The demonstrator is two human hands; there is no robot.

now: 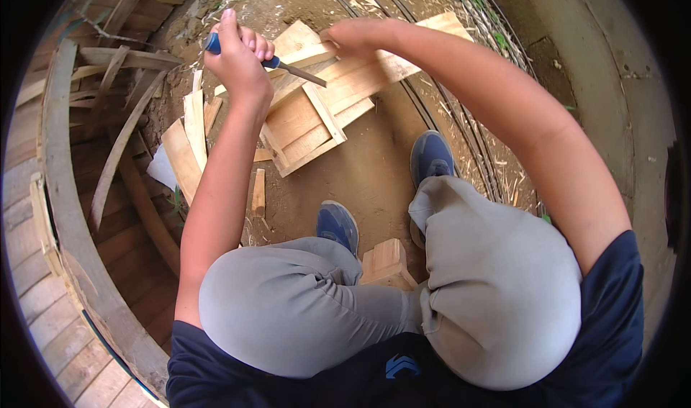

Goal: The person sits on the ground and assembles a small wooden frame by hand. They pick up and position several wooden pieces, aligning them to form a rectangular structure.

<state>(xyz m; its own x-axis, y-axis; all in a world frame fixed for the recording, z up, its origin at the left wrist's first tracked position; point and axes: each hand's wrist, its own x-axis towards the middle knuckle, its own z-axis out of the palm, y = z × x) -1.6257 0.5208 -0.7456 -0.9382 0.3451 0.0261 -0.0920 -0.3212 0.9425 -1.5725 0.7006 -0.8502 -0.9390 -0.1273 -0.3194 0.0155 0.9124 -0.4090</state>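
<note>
The person squats on bare dirt over a small wooden crate panel [317, 116] made of pale slats nailed to cross battens. The left hand [237, 55] is wrapped tight, all fingers closed, around the blue handle of a chisel [277, 62], whose dark blade points right and down toward a batten on the panel. The right hand [353, 37] lies on the far slats with fingers curled over the wood, pinning it down; how hard it presses I cannot tell.

To do this well, I judge the blade tip should seat right in the seam between batten and slat, angled low, with the right hand kept well behind the cutting line so a slip runs away from the fingers.

Loose offcuts [188, 138] lie just left of the panel, and a short stick [258, 192] sits nearer the blue shoes [338, 224]. A small wooden block [385, 264] rests between the knees. To the left, weathered planks [108, 163] lean in a heap; dark cables [461, 127] run across the ground on the right, near the panel's edge, and could snag it if it shifts.
</note>
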